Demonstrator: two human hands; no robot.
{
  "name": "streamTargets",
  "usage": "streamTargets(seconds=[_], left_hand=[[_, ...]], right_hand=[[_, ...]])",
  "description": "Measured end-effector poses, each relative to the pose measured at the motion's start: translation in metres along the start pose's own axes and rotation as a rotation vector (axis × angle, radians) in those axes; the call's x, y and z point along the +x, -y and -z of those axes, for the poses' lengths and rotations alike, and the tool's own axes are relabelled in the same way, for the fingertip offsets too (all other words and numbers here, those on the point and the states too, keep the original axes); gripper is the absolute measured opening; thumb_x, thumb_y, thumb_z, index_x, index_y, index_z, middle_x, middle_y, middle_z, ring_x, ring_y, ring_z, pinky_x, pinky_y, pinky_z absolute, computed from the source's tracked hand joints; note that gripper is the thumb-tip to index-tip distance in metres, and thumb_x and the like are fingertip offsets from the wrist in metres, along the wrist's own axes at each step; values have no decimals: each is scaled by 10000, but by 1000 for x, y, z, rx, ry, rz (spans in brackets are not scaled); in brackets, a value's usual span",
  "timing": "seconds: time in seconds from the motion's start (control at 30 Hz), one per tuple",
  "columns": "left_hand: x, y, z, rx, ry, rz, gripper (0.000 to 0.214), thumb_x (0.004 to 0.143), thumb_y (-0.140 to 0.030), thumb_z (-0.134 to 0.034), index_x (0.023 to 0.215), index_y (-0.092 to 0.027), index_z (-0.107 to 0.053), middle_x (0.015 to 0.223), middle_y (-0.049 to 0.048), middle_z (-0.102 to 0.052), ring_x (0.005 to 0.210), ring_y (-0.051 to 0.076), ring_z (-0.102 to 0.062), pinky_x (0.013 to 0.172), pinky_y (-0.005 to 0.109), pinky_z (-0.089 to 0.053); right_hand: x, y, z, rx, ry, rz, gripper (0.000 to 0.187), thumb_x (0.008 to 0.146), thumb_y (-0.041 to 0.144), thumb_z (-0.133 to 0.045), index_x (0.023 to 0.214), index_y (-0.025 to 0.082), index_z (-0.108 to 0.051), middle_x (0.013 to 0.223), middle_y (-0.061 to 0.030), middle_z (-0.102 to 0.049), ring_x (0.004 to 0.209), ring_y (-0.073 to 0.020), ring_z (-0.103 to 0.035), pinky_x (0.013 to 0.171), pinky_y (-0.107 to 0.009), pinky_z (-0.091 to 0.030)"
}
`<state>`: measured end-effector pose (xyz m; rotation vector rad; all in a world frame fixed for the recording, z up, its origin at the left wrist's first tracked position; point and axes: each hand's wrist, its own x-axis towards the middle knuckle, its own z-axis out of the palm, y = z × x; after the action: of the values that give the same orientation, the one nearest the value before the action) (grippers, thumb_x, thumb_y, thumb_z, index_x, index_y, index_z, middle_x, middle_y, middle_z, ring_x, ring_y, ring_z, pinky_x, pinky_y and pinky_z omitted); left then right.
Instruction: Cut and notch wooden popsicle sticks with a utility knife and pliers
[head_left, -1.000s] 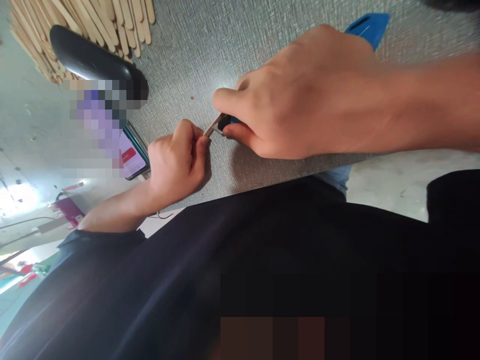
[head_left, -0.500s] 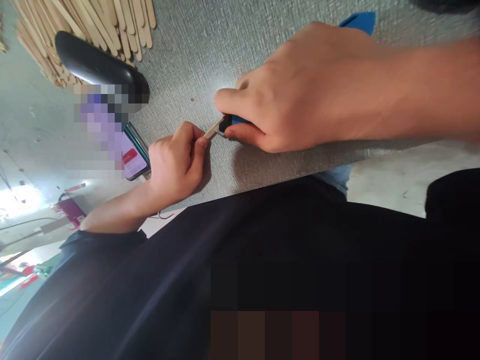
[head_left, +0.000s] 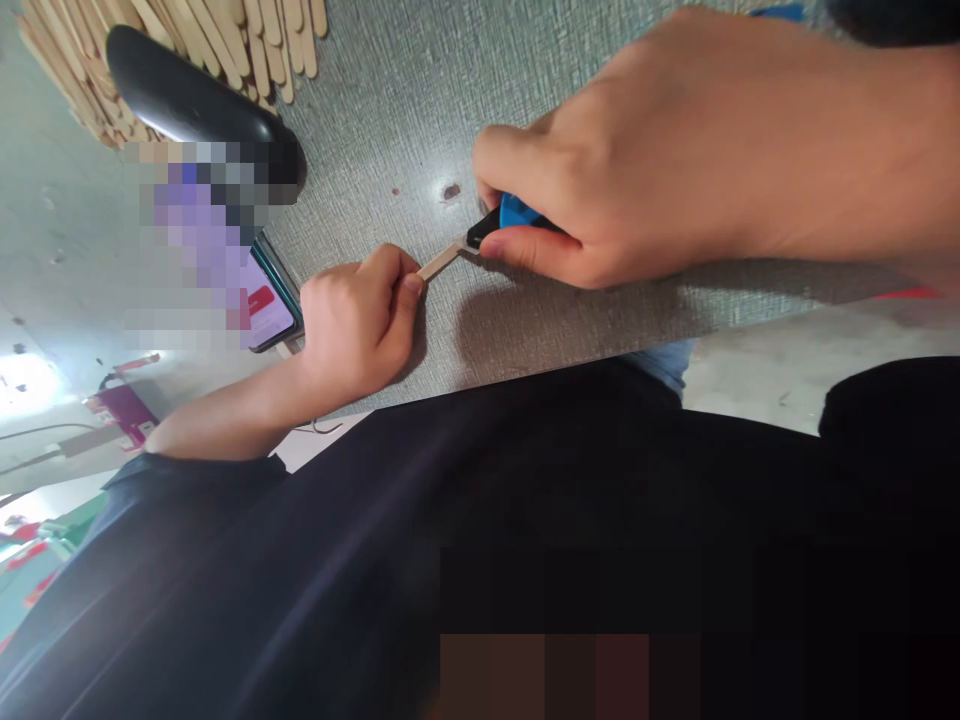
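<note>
Between its thumb and fingers, my left hand (head_left: 356, 320) pinches a short wooden craft stick (head_left: 439, 262), whose free end points to the right. My right hand (head_left: 592, 170) is closed around a blue and black utility knife (head_left: 517, 211), with most of the handle hidden in the palm. The knife's small blade meets the stick's far end; whether it cuts in there cannot be made out. Both hands work just above the grey textured table (head_left: 540, 330), close to its near edge.
A pile of wooden craft sticks (head_left: 217, 40) lies at the upper left. Beside it are a glossy black case-like object (head_left: 195, 95) and a phone (head_left: 274, 300) with a lit screen, partly blurred out. A purple object (head_left: 124, 412) with cables sits farther left.
My right hand has drawn the knife a little to the right, so more of the craft stick shows between the hands. My left hand has hardly moved.
</note>
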<state>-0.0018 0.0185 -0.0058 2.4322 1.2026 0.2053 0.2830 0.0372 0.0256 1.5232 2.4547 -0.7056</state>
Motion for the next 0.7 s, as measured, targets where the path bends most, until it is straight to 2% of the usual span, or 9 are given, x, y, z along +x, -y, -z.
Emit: streamTargets(seconds=[0.1, 0.27, 0.33, 0.43, 0.57, 0.7], left_hand=[[2, -4, 2, 7, -4, 1, 384, 1200, -521, -466, 981, -286, -675, 703, 34, -675, 592, 231, -577, 636, 419, -359], [2, -6, 2, 32, -9, -4, 396, 1197, -481, -472, 982, -260, -721, 690, 43, -675, 583, 234, -577, 628, 421, -352], [2, -6, 1, 43, -9, -5, 425, 1205, -500, -451, 986, -260, -725, 694, 47, -677, 586, 242, -582, 625, 431, -353], [1, -4, 0, 45, -11, -2, 445, 1220, -554, -442, 994, -283, -713, 702, 41, -676, 590, 237, -576, 617, 444, -366], [0, 0, -3, 4, -5, 12, 457, 1233, -600, -437, 1005, -295, -691, 705, 32, -664, 593, 233, -573, 620, 456, -393], [-2, -1, -4, -120, -29, 64, 415, 1228, -610, -474, 1043, -294, -668, 753, 18, -694, 625, 218, -622, 665, 440, -474]], right_hand=[[-1, -2, 1, -2, -4, 10, 738, 1135, 687, -454, 1542, 169, -785, 874, -60, -829, 1262, -425, -776, 1016, -607, -499], [-7, 9, 4, -277, 97, 51, 846, 1176, 692, -322, 1654, 92, -678, 1000, -160, -845, 1036, -421, -806, 821, -545, -530], [-11, 17, 2, -268, 107, 87, 819, 1190, 661, -288, 1616, 92, -694, 991, -182, -835, 980, -424, -809, 790, -548, -556], [-16, 22, -3, -199, 83, 96, 764, 1192, 633, -287, 1569, 131, -721, 955, -177, -829, 931, -417, -799, 825, -587, -595], [-16, 17, -10, -190, 33, 111, 738, 1194, 640, -263, 1544, 179, -721, 894, -149, -804, 871, -388, -761, 793, -580, -589], [-13, 7, -18, -134, -25, 125, 811, 1185, 764, -296, 1590, 185, -695, 1034, -163, -833, 910, -385, -771, 817, -576, -589]])
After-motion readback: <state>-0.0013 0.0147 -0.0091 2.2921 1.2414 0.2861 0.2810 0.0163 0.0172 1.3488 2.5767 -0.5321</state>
